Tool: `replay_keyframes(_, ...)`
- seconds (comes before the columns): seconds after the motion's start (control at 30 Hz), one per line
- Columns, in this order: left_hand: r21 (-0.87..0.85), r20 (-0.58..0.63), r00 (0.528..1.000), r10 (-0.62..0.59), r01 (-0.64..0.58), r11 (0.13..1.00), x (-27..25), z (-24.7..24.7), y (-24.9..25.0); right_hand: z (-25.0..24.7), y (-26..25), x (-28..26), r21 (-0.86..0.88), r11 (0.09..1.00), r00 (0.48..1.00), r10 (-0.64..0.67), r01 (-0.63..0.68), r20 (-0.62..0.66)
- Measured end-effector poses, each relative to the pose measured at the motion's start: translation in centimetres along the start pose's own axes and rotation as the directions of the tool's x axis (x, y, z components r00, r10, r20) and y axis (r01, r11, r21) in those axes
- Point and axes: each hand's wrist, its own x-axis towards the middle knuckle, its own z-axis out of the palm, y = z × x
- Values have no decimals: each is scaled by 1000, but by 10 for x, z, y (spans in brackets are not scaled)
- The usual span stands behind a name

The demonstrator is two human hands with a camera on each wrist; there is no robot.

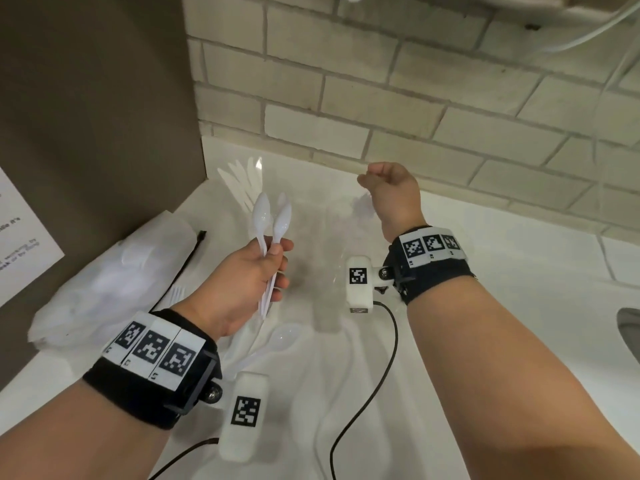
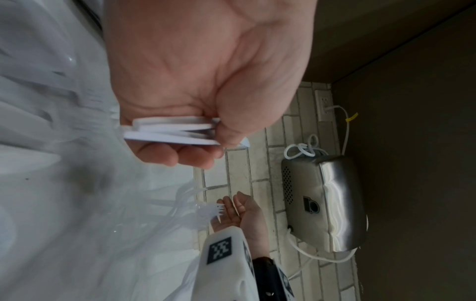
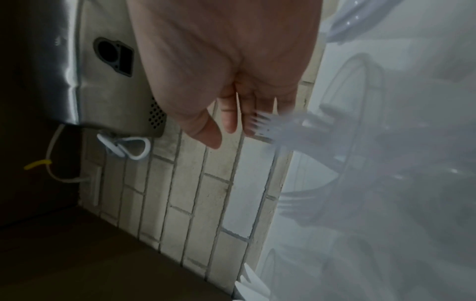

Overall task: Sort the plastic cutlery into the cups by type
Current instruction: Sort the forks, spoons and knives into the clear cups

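My left hand grips a small bunch of white plastic spoons by their handles, bowls pointing up, over the white counter. The left wrist view shows the stacked handle ends pinched between my thumb and fingers. My right hand hovers with relaxed fingers and holds nothing, just above white forks standing in a clear cup. Their tines sit beside my fingertips. White knives stand at the back left. One spoon and some forks lie loose on the counter.
A crumpled plastic bag lies at the left against a brown panel. A tiled wall runs along the back, with a steel dispenser on it. A sink edge shows at the far right.
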Motion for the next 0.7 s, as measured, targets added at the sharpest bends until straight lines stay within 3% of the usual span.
replay_keyframes(0.23, -36, 107, 994, -29, 33, 999, -5, 17, 5, -13, -20, -24, -148, 971, 982, -186, 188, 31)
replay_keyframes(0.33, -47, 148, 989, -20, 28, 998, -8, 23, 7, -9, -29, -58, -43, 978, 950, -188, 205, 248)
replay_keyframes(0.43, 30, 228, 973, -32, 26, 999, -13, 31, 11, -12, -28, -85, -30, 994, 861, -79, 109, 503)
replay_keyframes(0.53, 182, 310, 946, -92, 36, 983, -18, 39, 11, -18, -22, -102, 78, 997, 780, -72, 30, 621)
replay_keyframes(0.7, 407, 367, 917, -155, -8, 914, -28, 53, 4, -24, -8, -126, 108, 990, 855, -131, 88, 501)
